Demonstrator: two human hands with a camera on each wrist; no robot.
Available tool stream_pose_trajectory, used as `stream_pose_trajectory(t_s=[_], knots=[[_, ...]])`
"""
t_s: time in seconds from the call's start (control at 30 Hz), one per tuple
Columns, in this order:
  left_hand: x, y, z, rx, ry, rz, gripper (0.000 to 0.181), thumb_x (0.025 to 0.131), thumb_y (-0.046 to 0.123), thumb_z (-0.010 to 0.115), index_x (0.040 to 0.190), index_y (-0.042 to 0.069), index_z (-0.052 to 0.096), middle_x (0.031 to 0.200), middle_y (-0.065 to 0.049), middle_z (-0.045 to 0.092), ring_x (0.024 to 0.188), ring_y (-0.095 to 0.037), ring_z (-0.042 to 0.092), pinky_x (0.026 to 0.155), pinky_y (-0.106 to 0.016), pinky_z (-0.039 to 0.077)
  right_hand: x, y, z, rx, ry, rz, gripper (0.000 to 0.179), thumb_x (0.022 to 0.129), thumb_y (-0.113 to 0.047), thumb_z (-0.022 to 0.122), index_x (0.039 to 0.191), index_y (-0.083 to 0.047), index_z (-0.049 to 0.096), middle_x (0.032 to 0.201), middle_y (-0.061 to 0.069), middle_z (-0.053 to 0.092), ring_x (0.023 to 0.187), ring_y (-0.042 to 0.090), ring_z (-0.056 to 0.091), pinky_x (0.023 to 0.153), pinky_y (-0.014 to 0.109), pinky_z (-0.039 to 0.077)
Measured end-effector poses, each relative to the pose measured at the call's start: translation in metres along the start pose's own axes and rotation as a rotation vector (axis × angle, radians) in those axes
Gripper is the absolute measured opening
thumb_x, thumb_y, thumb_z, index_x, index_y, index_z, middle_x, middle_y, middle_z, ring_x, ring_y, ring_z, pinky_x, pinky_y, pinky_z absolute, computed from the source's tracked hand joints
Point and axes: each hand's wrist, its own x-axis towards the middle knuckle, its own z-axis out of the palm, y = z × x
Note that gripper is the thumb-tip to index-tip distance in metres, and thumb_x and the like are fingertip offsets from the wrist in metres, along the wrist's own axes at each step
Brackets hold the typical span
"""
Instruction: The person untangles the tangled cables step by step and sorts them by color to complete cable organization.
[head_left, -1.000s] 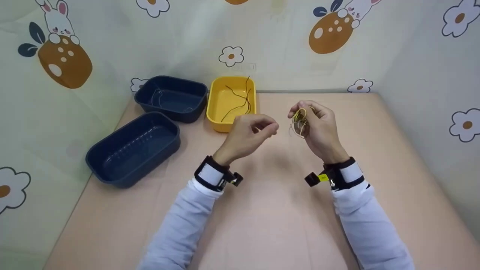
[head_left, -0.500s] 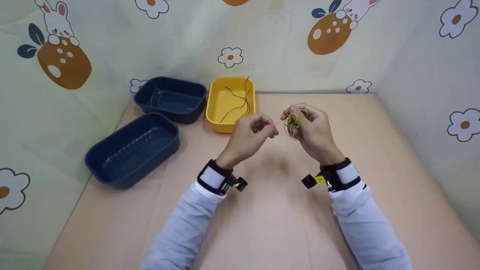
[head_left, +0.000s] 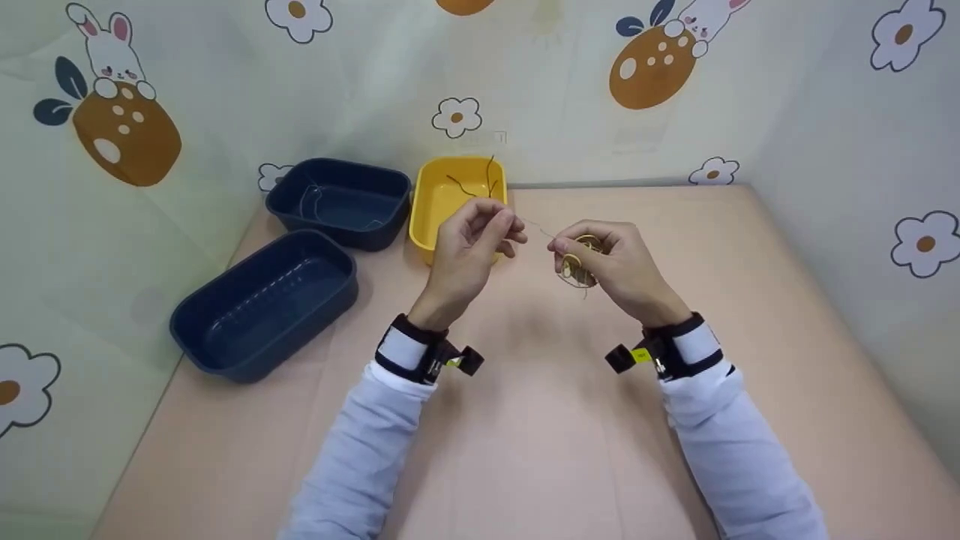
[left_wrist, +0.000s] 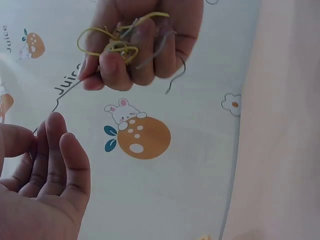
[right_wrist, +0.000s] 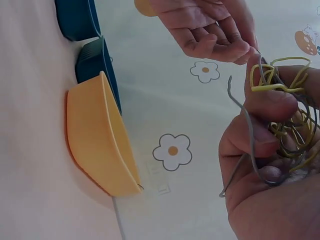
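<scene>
My right hand [head_left: 619,262] grips a tangled bundle of yellow and grey cords [right_wrist: 295,127], its loops and loose ends poking out between the fingers. One thin grey strand [left_wrist: 70,88] runs from that bundle across to my left hand [head_left: 469,244], which pinches its end between thumb and forefinger. The strand is stretched nearly straight between the two hands. Both hands are raised above the table, the left one in front of the yellow bin [head_left: 424,231] in the head view. Dark cords [head_left: 491,180] lie in that bin, partly hidden by the left hand.
Left of the yellow bin stands a dark blue bin [head_left: 337,232] with thin pale strands inside. A second dark blue bin [head_left: 262,337] sits nearer, at the table's left side. A patterned curtain [head_left: 570,97] rises behind the pinkish table [head_left: 525,450].
My left hand has moved up and slightly left, drawing a grey strand out from the bundle. The right hand has shifted left and a little lower, with the cords still held.
</scene>
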Motion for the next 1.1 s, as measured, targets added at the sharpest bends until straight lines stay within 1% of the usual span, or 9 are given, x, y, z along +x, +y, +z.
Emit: stream_pose_trajectory(t_s=[0.07, 0.17, 0.33, 0.47, 0.67, 0.77, 0.9, 0.97, 1.1], knots=[[0.0, 0.001, 0.001, -0.066, -0.01, -0.037, 0.011, 0.118, 0.007, 0.057, 0.123, 0.0, 0.063, 0.11, -0.006, 0.075, 0.101, -0.017, 0.076, 0.086, -0.027, 0.064, 0.0, 0.0, 0.0, -0.008, -0.006, -0.008, 0.016, 0.11, -0.017, 0.075, 0.106, -0.003, 0.083, 0.081, -0.002, 0.076, 0.063, 0.007, 0.057, 0.055, 0.018, 0.043], [0.0, 0.001, 0.0, -0.09, -0.006, -0.067, 0.013, 0.119, 0.009, 0.055, 0.125, 0.001, 0.062, 0.115, -0.009, 0.073, 0.107, -0.018, 0.074, 0.09, -0.028, 0.064, 0.0, 0.0, -0.001, -0.027, -0.011, -0.013, 0.016, 0.11, -0.017, 0.075, 0.105, -0.004, 0.084, 0.081, -0.002, 0.076, 0.063, 0.008, 0.057, 0.055, 0.019, 0.043], [0.002, 0.003, -0.012, -0.011, 0.049, -0.041, 0.014, 0.118, 0.01, 0.058, 0.127, 0.001, 0.064, 0.119, -0.012, 0.073, 0.112, -0.02, 0.075, 0.093, -0.029, 0.065, -0.001, 0.001, -0.005, -0.015, -0.043, 0.015, 0.017, 0.11, -0.017, 0.075, 0.106, -0.003, 0.083, 0.08, -0.002, 0.076, 0.062, 0.008, 0.055, 0.054, 0.018, 0.041], [0.004, 0.004, -0.017, 0.007, 0.094, -0.041, 0.014, 0.118, 0.011, 0.058, 0.127, 0.001, 0.064, 0.118, -0.012, 0.074, 0.112, -0.021, 0.076, 0.094, -0.029, 0.067, -0.001, 0.002, -0.008, -0.004, -0.079, 0.028, 0.019, 0.111, -0.018, 0.073, 0.106, -0.002, 0.083, 0.08, -0.001, 0.076, 0.062, 0.008, 0.055, 0.053, 0.018, 0.04], [0.006, 0.006, -0.023, -0.018, 0.159, -0.057, 0.017, 0.118, 0.011, 0.058, 0.127, -0.003, 0.063, 0.12, -0.016, 0.075, 0.111, -0.021, 0.078, 0.094, -0.032, 0.068, -0.002, 0.0, -0.014, 0.009, -0.084, 0.05, 0.023, 0.112, -0.018, 0.071, 0.104, 0.0, 0.082, 0.081, 0.001, 0.076, 0.064, 0.008, 0.057, 0.051, 0.017, 0.039], [0.007, 0.007, -0.027, -0.038, 0.185, -0.047, 0.016, 0.118, 0.01, 0.058, 0.126, -0.003, 0.063, 0.121, -0.021, 0.073, 0.11, -0.021, 0.078, 0.093, -0.032, 0.068, -0.002, -0.002, -0.016, 0.037, -0.083, 0.101, 0.026, 0.112, -0.019, 0.071, 0.105, 0.003, 0.08, 0.083, 0.001, 0.075, 0.069, 0.008, 0.06, 0.056, 0.015, 0.047], [0.007, 0.009, -0.03, -0.071, 0.211, -0.028, 0.01, 0.117, 0.008, 0.06, 0.121, 0.001, 0.065, 0.117, -0.017, 0.074, 0.107, -0.02, 0.078, 0.092, -0.031, 0.068, -0.003, -0.004, -0.017, 0.057, -0.085, 0.155, 0.026, 0.112, -0.021, 0.071, 0.106, 0.003, 0.079, 0.08, -0.001, 0.07, 0.069, 0.009, 0.06, 0.063, 0.017, 0.056], [0.007, 0.009, -0.031, -0.075, 0.218, -0.024, 0.009, 0.117, 0.008, 0.06, 0.12, 0.002, 0.066, 0.116, -0.013, 0.074, 0.107, -0.02, 0.078, 0.091, -0.031, 0.068, -0.003, -0.004, -0.018, 0.054, -0.091, 0.164, 0.025, 0.112, -0.022, 0.07, 0.106, 0.001, 0.079, 0.077, -0.003, 0.067, 0.067, 0.009, 0.059, 0.062, 0.017, 0.056], [0.007, 0.01, -0.031, -0.098, 0.235, -0.024, 0.01, 0.117, 0.009, 0.059, 0.121, 0.002, 0.066, 0.117, -0.015, 0.075, 0.106, -0.021, 0.078, 0.092, -0.031, 0.068, -0.004, -0.004, -0.018, 0.069, -0.106, 0.172, 0.02, 0.112, -0.02, 0.069, 0.108, -0.003, 0.079, 0.075, -0.003, 0.066, 0.067, 0.009, 0.059, 0.061, 0.017, 0.054]])
